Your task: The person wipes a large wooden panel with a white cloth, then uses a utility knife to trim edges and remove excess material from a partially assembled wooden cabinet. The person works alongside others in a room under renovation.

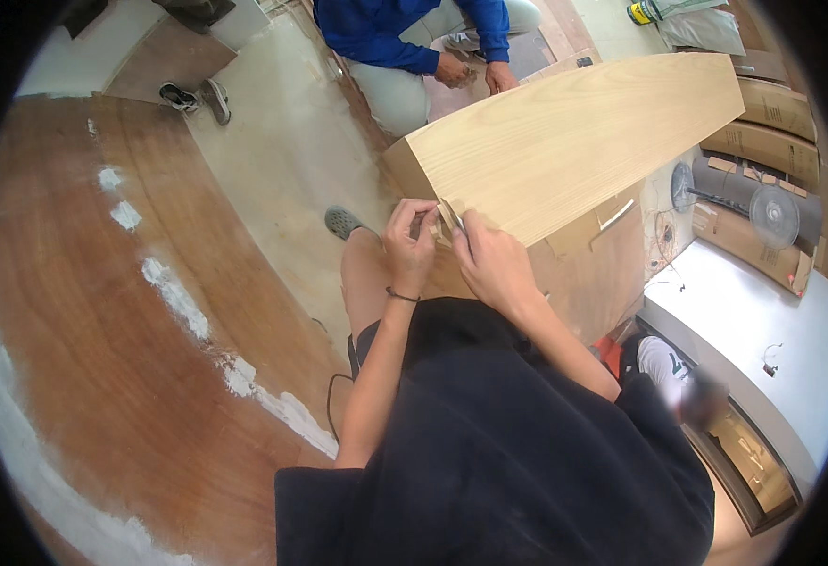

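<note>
Pale wood panel [574, 132] lies flat across the cabinet [593, 274], extending far and right. At its near-left corner, the left hand [409, 245] and right hand [489, 259] both pinch a small wood strip [449, 219] against the edge. Far off, a person in a blue top [386, 28] crouches.

To your right, long brown cardboard boxes [774, 127] lie stacked beside the wall. A clear plastic bag [702, 26] lies farther up.
</note>
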`<action>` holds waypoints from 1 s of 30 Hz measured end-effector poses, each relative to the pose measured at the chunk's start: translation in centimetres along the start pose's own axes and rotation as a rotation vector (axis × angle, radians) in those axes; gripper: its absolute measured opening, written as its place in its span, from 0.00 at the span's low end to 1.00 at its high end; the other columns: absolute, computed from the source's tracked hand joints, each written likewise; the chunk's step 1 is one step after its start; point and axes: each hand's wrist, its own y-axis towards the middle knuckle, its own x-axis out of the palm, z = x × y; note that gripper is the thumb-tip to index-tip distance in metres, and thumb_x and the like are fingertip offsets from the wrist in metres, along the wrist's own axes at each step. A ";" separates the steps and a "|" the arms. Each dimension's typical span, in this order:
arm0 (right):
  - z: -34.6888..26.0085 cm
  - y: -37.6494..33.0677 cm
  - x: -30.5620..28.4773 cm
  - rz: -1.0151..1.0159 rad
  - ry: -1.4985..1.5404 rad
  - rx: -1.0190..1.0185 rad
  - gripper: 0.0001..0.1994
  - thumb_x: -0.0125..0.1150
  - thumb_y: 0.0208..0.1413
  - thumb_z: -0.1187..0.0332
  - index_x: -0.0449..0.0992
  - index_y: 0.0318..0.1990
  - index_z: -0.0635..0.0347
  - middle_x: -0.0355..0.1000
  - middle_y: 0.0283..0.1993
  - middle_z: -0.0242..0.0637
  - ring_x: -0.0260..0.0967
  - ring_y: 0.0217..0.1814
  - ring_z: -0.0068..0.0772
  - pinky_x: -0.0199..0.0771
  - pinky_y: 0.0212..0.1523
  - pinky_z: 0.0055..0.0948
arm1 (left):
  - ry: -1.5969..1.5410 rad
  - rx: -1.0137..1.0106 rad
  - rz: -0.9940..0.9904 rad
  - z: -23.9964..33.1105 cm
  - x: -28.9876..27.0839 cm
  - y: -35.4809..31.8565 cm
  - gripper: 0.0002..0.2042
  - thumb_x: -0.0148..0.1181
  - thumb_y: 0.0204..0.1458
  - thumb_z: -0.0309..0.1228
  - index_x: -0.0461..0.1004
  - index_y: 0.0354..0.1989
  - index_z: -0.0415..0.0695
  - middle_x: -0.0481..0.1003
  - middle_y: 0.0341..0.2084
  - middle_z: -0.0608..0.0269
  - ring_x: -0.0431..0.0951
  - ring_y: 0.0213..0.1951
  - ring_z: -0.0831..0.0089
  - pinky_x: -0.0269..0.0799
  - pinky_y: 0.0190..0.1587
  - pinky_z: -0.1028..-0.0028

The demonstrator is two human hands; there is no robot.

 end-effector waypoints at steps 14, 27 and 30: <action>-1.5 0.6 -1.3 -0.212 -0.102 0.095 0.08 0.50 0.61 0.66 0.63 0.35 0.61 0.69 0.18 0.49 0.71 0.21 0.54 0.69 0.22 0.48 | -0.073 -0.022 0.140 -1.2 1.4 -1.8 0.03 0.61 0.52 0.19 0.75 0.33 0.37 0.76 0.29 0.58 0.76 0.31 0.67 0.72 0.35 0.73; -2.4 0.3 -1.7 -0.296 -0.176 0.153 0.08 0.50 0.61 0.67 0.61 0.36 0.62 0.70 0.18 0.49 0.71 0.21 0.55 0.69 0.21 0.48 | -0.112 -0.026 0.125 -0.9 1.5 -1.8 0.04 0.61 0.50 0.17 0.75 0.34 0.37 0.76 0.30 0.56 0.77 0.32 0.65 0.72 0.36 0.72; -2.3 0.2 -1.6 -0.293 -0.170 0.151 0.08 0.50 0.60 0.68 0.61 0.37 0.63 0.70 0.18 0.50 0.71 0.21 0.55 0.69 0.21 0.47 | -0.114 -0.027 0.111 -0.6 1.4 -1.7 0.04 0.61 0.50 0.17 0.75 0.34 0.36 0.76 0.30 0.56 0.76 0.32 0.65 0.72 0.35 0.72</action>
